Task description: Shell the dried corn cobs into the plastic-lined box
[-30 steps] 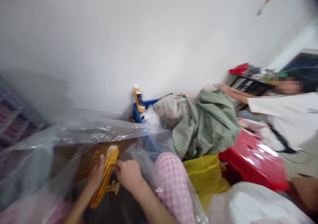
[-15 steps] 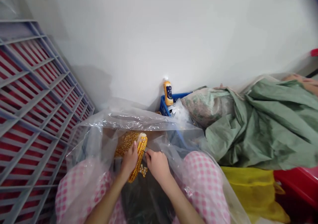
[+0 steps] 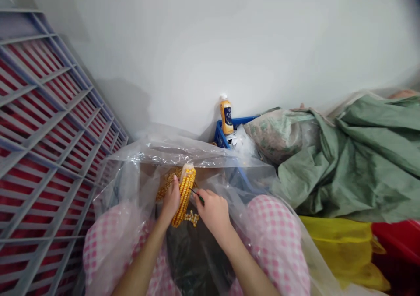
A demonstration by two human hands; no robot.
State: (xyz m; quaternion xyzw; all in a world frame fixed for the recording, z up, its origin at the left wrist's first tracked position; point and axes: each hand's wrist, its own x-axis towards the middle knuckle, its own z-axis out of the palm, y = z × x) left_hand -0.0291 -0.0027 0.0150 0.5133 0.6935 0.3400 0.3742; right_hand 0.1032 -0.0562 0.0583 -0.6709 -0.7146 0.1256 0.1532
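A yellow corn cob [image 3: 185, 192] stands tilted over my lap, its pale end uppermost. My left hand [image 3: 171, 200] is closed around its left side, with the thumb along the cob. In my right hand [image 3: 214, 212] is a thin screwdriver-like tool [image 3: 201, 199] with a dark green handle; its narrow tip meets the cob's right side among the kernel rows. Several loose kernels [image 3: 192, 217] lie just below, between the cob and my right wrist. Behind the cob, a heap of kernels [image 3: 164, 185] rests inside a clear plastic bag [image 3: 157, 150] spread across my knees.
A slatted crate [image 3: 70, 107] rises close on the left. Against the white wall, a blue basket [image 3: 219, 135] holds an orange drink bottle [image 3: 226, 115] and white plastic. Green cloth [image 3: 377, 156] covers the right side, above a yellow mesh bag [image 3: 341, 248] and a red object [image 3: 398, 243].
The view has shifted slightly. Both hands and the cob appear a little higher, and more of the tool's handle shows. The left hand keeps its hold on the cob.
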